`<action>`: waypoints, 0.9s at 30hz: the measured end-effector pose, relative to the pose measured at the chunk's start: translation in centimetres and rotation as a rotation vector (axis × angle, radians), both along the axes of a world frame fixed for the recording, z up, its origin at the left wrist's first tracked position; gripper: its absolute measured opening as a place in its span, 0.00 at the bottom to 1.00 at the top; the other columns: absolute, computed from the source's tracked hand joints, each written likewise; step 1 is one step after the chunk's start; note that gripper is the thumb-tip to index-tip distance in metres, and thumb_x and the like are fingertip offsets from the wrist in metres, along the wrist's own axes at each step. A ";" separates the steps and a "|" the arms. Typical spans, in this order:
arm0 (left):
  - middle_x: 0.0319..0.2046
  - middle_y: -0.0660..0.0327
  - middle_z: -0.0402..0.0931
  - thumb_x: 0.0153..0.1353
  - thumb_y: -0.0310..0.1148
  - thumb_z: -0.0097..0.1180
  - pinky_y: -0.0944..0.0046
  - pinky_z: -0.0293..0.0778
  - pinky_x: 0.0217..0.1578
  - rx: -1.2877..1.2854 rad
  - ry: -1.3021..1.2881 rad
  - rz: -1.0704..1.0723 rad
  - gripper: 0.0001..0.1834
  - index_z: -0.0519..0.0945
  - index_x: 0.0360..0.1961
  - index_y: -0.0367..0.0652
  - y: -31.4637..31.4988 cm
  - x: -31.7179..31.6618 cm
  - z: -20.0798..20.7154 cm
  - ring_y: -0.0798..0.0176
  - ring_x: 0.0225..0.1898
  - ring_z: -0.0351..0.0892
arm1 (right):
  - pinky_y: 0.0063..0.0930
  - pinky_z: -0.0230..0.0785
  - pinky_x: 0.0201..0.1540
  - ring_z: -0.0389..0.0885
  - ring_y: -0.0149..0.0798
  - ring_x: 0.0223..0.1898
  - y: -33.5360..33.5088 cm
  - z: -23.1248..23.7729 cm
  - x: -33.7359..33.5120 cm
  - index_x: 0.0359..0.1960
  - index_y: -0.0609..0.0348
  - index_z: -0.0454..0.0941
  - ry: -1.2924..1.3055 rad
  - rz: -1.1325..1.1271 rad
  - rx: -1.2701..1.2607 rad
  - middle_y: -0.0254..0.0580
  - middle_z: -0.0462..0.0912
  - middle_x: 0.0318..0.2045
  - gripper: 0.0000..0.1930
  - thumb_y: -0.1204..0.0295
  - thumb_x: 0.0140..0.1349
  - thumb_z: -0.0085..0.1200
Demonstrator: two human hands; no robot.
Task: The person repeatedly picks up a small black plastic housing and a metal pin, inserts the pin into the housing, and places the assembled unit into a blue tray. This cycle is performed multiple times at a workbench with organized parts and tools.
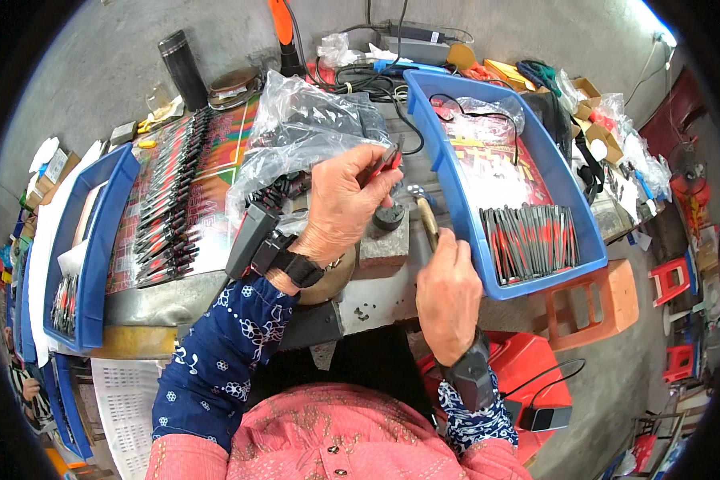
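Red-and-black piece [389, 162], slim, up in the left hand [340, 204], just beyond the metal block and apart from it by the look of the view; fingers cover much of it, so its exact kind is unclear. Left thumb and fingers clamped on it; right hand [450, 292] closed around the wooden handle of a small hammer [427, 218], head pointing away from the body, beside the block. On the metal block [384, 254], a short black cylinder [389, 218], likely the working support. Judgement on good practice: seat the piece flat and steady on the support, grip it well back so fingertips stay outside the hammer's path, use short square taps, and check alignment between taps. Loose dark bits [364, 310] lie at the near bench edge; a sleeve could sweep them off. Beyond the left wrist, black parts [276, 192] by a clear plastic bag [296, 112]. To the right, 1 blue tray [422, 104], similar pieces [530, 244] packed upright at its near end. To the left, a long row of black-and-red pieces [168, 200] on a printed sheet [220, 192], then another blue tray [120, 172].
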State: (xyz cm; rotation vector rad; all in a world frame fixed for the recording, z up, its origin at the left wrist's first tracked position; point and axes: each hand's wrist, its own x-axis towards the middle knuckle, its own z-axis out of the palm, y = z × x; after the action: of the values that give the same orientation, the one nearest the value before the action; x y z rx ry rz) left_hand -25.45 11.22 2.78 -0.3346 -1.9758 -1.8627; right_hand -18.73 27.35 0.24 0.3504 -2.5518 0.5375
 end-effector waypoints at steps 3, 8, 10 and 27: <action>0.24 0.64 0.78 0.58 0.20 0.61 0.72 0.73 0.21 -0.001 0.024 -0.012 0.05 0.80 0.36 0.33 0.0 0.1 -0.4 0.75 0.21 0.76 | 0.44 0.72 0.31 0.78 0.57 0.32 0.8 2.2 1.5 0.55 0.69 0.68 0.129 0.046 -0.096 0.56 0.74 0.34 0.22 0.82 0.56 0.51; 0.23 0.66 0.78 0.62 0.24 0.60 0.74 0.70 0.22 -0.061 0.026 0.005 0.03 0.80 0.35 0.34 0.1 0.0 -0.9 0.76 0.21 0.75 | 0.40 0.71 0.44 0.78 0.54 0.40 2.4 6.4 2.2 0.56 0.73 0.71 0.204 0.221 -0.484 0.60 0.78 0.42 0.19 0.77 0.63 0.53; 0.23 0.66 0.78 0.63 0.24 0.60 0.74 0.70 0.22 -0.048 0.031 0.011 0.03 0.79 0.34 0.34 0.2 0.1 -1.0 0.76 0.21 0.76 | 0.37 0.72 0.45 0.81 0.50 0.40 3.6 8.3 1.4 0.52 0.73 0.73 0.171 0.251 -0.238 0.59 0.81 0.41 0.17 0.77 0.62 0.56; 0.22 0.58 0.79 0.62 0.23 0.59 0.69 0.73 0.21 -0.090 0.060 0.069 0.05 0.75 0.34 0.33 0.5 0.3 -0.9 0.69 0.20 0.81 | 0.32 0.76 0.42 0.86 0.49 0.38 3.0 12.5 -0.6 0.50 0.72 0.77 0.190 0.361 -0.208 0.58 0.84 0.38 0.16 0.79 0.60 0.59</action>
State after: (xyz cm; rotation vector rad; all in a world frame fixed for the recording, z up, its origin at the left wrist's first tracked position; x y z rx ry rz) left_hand -25.15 11.72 1.84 -0.3404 -2.0094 -1.7059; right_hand -19.31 30.32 12.76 0.7550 -2.2337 0.8499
